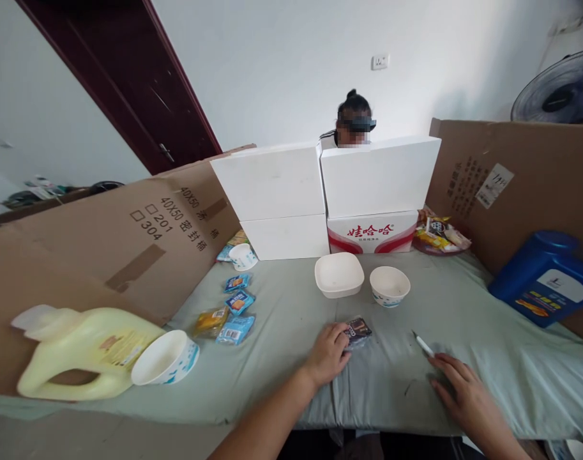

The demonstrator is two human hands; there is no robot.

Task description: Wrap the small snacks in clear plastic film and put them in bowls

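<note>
My left hand [327, 355] is closed on the left edge of a small dark snack packet [359, 331] lying on the green cloth, its fingertips over the wrapper. To the right, a white pen [423, 345] rests on the cloth with its dark tip pointing away from me. The fingertips of my right hand [458, 385] touch its near end, with the thumb apart from it. Beyond the packet stand a white square bowl [339, 276] and, to its right, a round paper bowl [389, 286] with blue marks.
Several snack packets [239, 301] lie left of centre, near paper bowls [165, 359]. A pale yellow jug [90, 351] and a blue jug [545, 278] lie at the sides. White boxes [284, 185] and cardboard walls [176, 236] bound the table. Behind the boxes is a person [353, 118].
</note>
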